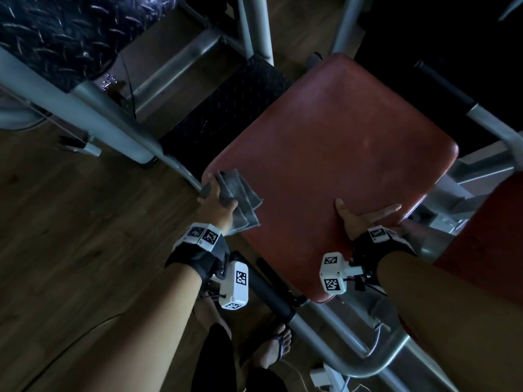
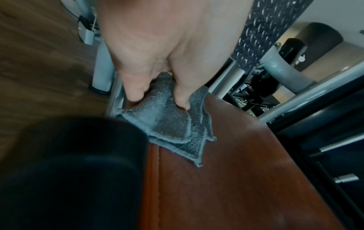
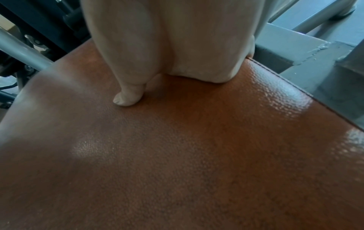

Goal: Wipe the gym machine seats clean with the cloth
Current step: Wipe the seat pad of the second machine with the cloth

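Observation:
A red-brown padded seat (image 1: 334,154) fills the middle of the head view. My left hand (image 1: 216,199) grips a folded grey cloth (image 1: 240,202) at the seat's left edge; in the left wrist view the thumb and fingers pinch the cloth (image 2: 171,124) where it lies on the seat (image 2: 236,179). My right hand (image 1: 365,216) rests flat on the seat's near right edge with fingers straight. In the right wrist view the palm and thumb (image 3: 128,98) press on the seat (image 3: 177,155); the other fingers are hidden.
Grey metal frame tubes (image 1: 93,108) run left of the seat, with a black tread plate (image 1: 226,108) behind it. A black foam-covered handle (image 1: 271,290) lies near my left wrist. A second red pad (image 1: 486,250) sits at the right. The floor (image 1: 70,222) is wood.

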